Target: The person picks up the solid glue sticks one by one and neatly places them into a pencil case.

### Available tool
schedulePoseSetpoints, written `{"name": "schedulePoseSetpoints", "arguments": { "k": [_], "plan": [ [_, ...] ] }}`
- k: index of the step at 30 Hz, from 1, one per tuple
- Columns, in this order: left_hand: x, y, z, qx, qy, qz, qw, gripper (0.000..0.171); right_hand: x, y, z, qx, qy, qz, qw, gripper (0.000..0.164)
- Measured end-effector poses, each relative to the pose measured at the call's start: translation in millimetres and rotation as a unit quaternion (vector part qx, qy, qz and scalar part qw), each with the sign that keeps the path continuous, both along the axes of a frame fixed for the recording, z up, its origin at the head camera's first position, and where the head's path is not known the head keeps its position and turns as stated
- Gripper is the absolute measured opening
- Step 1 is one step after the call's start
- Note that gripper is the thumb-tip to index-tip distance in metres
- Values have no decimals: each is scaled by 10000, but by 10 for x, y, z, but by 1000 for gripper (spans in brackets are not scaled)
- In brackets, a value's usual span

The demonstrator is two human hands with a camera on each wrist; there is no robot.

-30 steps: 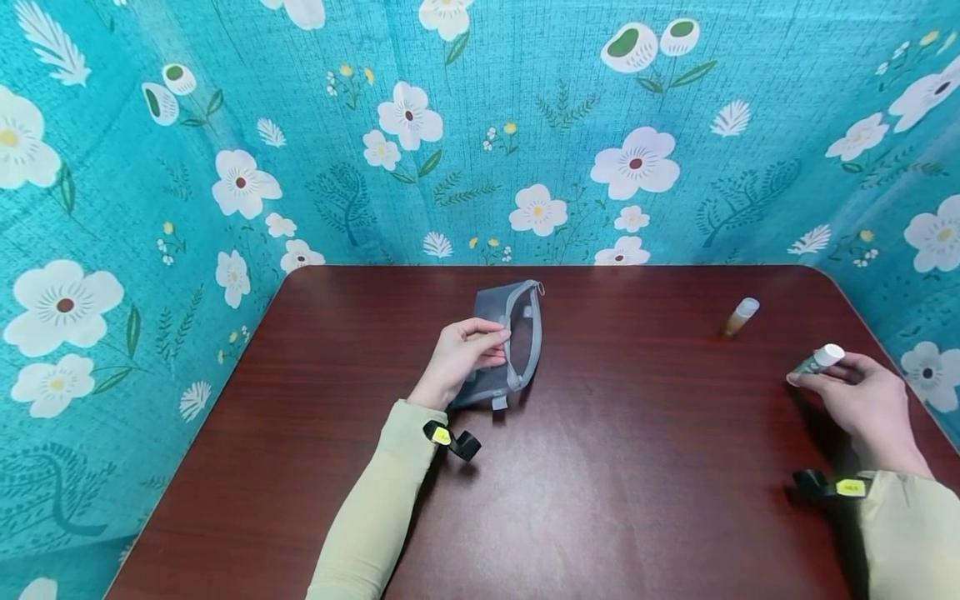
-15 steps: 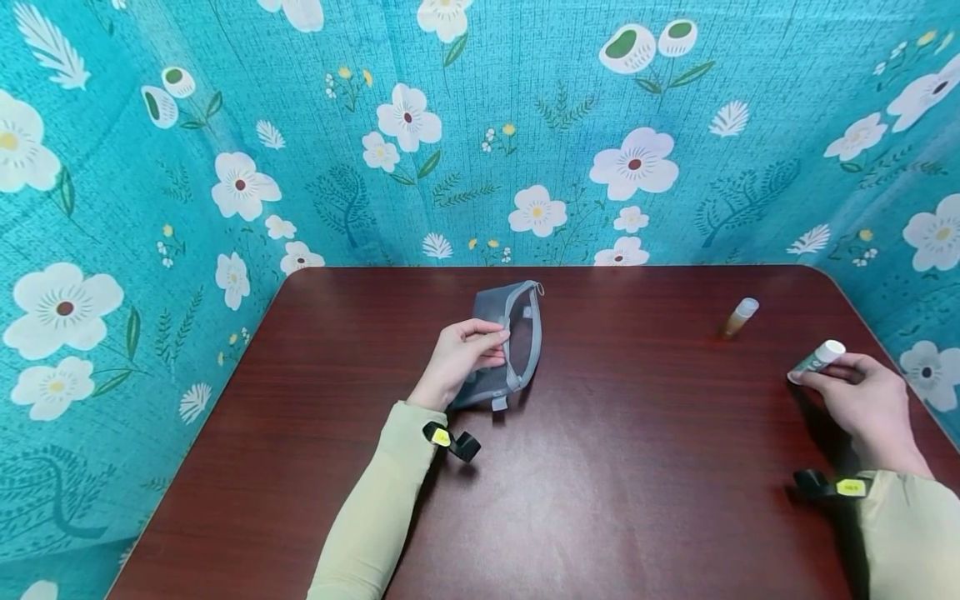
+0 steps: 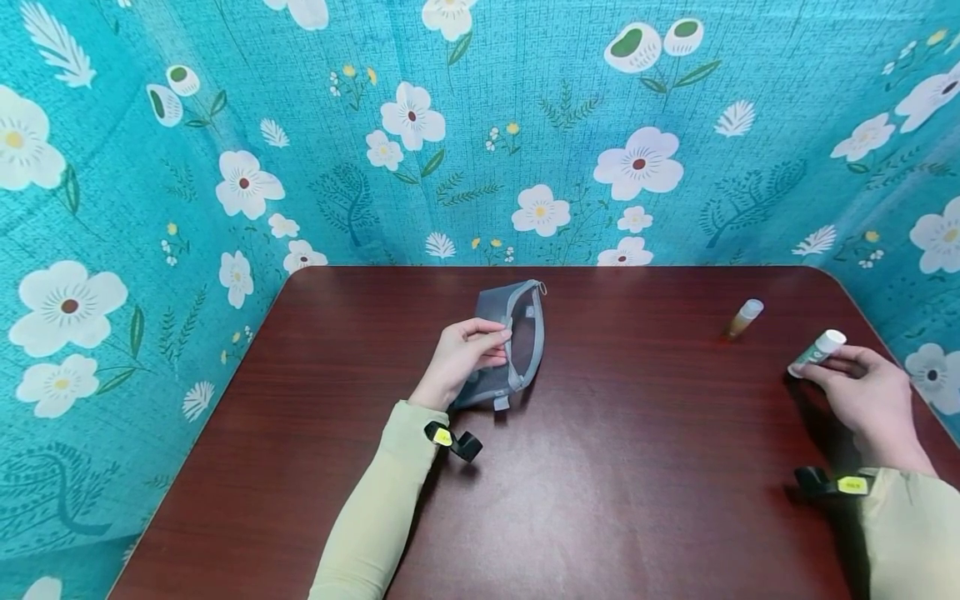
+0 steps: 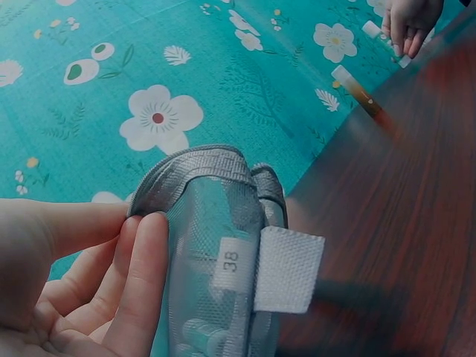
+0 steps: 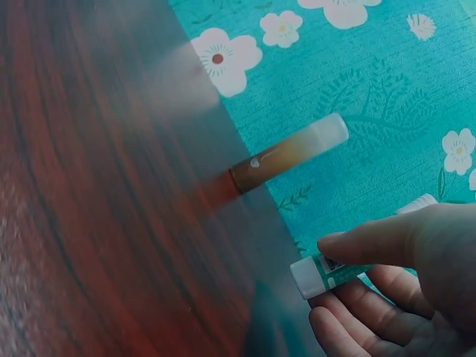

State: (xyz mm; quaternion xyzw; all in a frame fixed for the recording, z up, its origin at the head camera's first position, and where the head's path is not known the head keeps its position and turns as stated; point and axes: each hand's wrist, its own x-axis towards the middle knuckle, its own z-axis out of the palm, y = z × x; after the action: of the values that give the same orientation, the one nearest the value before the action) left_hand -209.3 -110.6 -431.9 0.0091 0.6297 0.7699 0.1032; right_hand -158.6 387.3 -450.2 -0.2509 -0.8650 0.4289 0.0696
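My left hand pinches the zippered rim of a grey mesh pouch between thumb and fingers. The pouch's mouth gapes toward the right, and a white tab with a "38" tag beside it shows in the left wrist view. Through the mesh, small pale green and white cylinders show low inside. Over at the right side of the table, my right hand holds a lip balm tube with a green label and white ends, gripped between thumb and fingers. Its middle is partly covered by the thumb in the right wrist view.
A second tube, amber-brown with a frosted cap, stands upright on the dark red wooden table, left of and behind my right hand. Blue floral cloth hangs along the table's back and sides. Black wrist mounts jut from both sleeves.
The tube in my right hand has shifted slightly away from me and shows more of its green label. My left hand and the pouch hold still; the head view has moved a little.
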Motion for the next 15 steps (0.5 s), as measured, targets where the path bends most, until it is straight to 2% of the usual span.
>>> {"name": "schedulePoseSetpoints", "arguments": {
  "k": [7, 15],
  "plan": [
    [-7, -4, -6, -8, 10, 31, 10000, 19, -11, -85, 52, 191, -18, 99, 9998, 68],
    [-10, -6, -4, -57, 1, 42, 10000, 20, -14, -171, 126, 106, 162, 184, 9996, 67]
  ]
}}
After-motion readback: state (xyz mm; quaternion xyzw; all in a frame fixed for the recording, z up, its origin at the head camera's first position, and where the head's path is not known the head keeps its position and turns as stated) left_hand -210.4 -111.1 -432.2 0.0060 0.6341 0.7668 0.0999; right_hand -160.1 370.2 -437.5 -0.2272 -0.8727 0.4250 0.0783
